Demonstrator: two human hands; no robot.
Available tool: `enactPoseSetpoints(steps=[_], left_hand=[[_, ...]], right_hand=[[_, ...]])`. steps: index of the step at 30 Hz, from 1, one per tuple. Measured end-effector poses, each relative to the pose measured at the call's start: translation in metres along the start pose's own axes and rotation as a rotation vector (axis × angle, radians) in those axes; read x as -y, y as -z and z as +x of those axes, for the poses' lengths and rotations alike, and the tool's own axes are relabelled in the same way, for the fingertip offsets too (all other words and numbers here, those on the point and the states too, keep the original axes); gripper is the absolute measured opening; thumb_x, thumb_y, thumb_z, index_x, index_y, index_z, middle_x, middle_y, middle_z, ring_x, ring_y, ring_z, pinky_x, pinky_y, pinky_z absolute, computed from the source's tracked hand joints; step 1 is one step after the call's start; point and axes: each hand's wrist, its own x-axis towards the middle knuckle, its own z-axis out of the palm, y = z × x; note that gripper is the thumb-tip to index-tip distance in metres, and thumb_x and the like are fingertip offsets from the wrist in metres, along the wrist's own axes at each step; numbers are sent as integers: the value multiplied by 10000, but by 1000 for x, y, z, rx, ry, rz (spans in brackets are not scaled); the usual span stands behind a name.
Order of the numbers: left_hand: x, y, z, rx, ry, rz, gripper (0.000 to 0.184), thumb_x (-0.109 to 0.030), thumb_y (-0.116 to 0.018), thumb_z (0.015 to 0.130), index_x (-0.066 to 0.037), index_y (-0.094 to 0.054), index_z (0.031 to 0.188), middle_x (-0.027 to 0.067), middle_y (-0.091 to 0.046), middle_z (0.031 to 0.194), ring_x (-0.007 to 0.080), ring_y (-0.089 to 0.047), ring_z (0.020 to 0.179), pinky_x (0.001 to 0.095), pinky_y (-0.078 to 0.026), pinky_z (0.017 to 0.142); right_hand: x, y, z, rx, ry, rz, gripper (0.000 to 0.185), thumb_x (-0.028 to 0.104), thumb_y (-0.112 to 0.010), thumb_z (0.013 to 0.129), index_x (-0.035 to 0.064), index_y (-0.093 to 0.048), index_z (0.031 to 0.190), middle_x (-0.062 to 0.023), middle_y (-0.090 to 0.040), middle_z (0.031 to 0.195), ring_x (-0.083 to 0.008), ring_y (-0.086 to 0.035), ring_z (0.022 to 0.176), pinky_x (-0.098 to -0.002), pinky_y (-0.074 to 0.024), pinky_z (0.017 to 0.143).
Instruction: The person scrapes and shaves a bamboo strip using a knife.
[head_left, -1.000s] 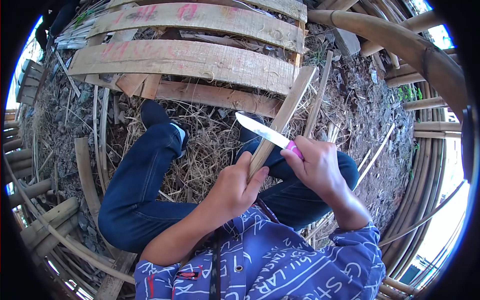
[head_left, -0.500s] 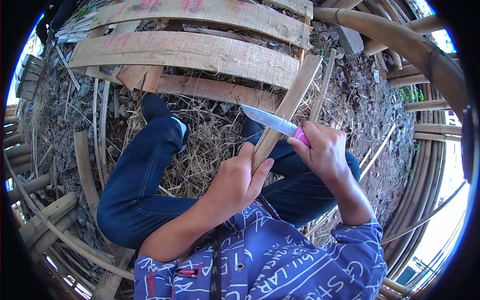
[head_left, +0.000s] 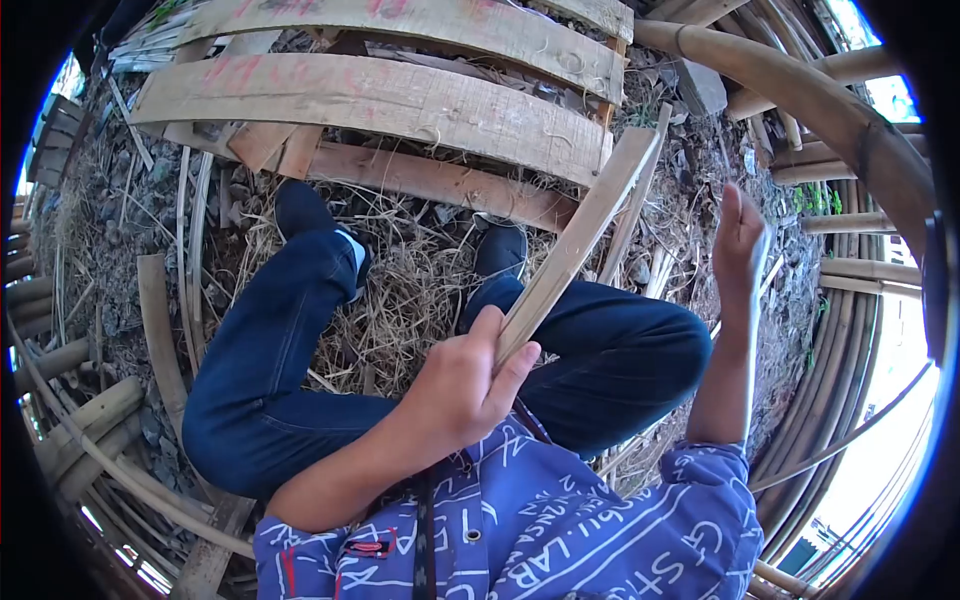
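Wood strip (head_left: 578, 238) clenched near its lower end in left hand (head_left: 455, 388); long axis slanted forward-right. Right hand (head_left: 739, 240) held apart, right of strip; its grip cannot be told.

Shirt (head_left: 600, 530): blue-violet, patterned with white lettering and lines, small red accents
Jeans (head_left: 290, 340): dark blue, paler seam lines
Shoes (head_left: 302, 210): near-black
Stick (head_left: 572, 252) in the left hand (head_left: 463, 378): light brown, darker lengthwise streaks
Slats (head_left: 370, 98) beyond the hands: pale beige, smudged pink-red
Curved pole (head_left: 785, 72) beyond the right hand (head_left: 741, 243): brown, dark ring
Leaves (head_left: 821, 201): bright green
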Motion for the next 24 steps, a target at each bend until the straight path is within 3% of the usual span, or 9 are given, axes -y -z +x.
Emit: enactPoseSetpoints(steps=[2, 4, 5, 7, 9, 12, 17, 24], left_hand=[[0, 1, 2, 2, 36, 24, 289, -254, -510, 951, 6, -418, 865, 221, -534, 572, 428, -575, 551, 469, -446, 497], [4, 0, 2, -33, 4, -14, 249, -225, -509, 954, 4, -438, 886, 115, -492, 561, 209, -555, 488, 343, -398, 468], [3, 0, 3, -30, 6, -16, 249, -225, -509, 954, 4, -438, 886, 115, -492, 561, 209, -555, 488, 343, -398, 468], [-2, 3, 7, 38, 91, -47, 274, -251, -518, 956, 2, -425, 906, 189, -552, 582, 382, -605, 554, 425, -440, 497], [2, 0, 6, 43, 130, -97, 272, -249, -526, 955, 0, -427, 910, 179, -551, 583, 352, -611, 546, 411, -437, 494], [-1, 2, 7, 40, 173, -160, 271, -244, -543, 952, -3, -429, 909, 162, -545, 583, 298, -614, 532, 386, -432, 491], [-1, 0, 6, 40, 138, -140, 268, -233, -561, 947, -4, -430, 901, 151, -532, 579, 239, -593, 507, 358, -423, 479], [10, -7, 5, -39, -4, -26, 280, -218, -571, 937, 11, -416, 891, 232, -555, 621, 419, -608, 609, 440, -445, 511]], right_hand=[[40, 0, -25, 49, -42, 252, 443, 315, -444, 993, -6, -537, 701, -61, -401, 509, -106, -363, 476, -325, -275, 446], [61, 2, -49, 168, 36, 436, 393, 265, -462, 982, -17, -539, 719, -57, -408, 524, -85, -365, 498, -309, -278, 443], [79, 7, -58, 247, 26, 433, 361, 248, -478, 971, -13, -542, 730, -75, -424, 528, -116, -393, 478, -319, -297, 445], [106, 16, -68, 379, 46, 399, 309, 226, -521, 945, -2, -537, 738, -117, -460, 541, -218, -459, 457, -349, -341, 454], [118, 20, -76, 497, 106, 316, 303, 246, -593, 905, 16, -513, 725, -172, -505, 582, -388, -525, 530, -407, -392, 480], [120, 20, -83, 542, 246, 268, 340, 328, -628, 881, 47, -520, 723, -135, -527, 589, -351, -551, 539, -420, -411, 479], [123, 15, -90, 510, 381, 188, 348, 353, -650, 848, 65, -512, 709, -91, -538, 590, -288, -566, 515, -394, -420, 455], [119, -5, -95, 465, 411, 91, 375, 382, -655, 836, 68, -509, 692, -81, -538, 587, -278, -563, 503, -383, -421, 442]])
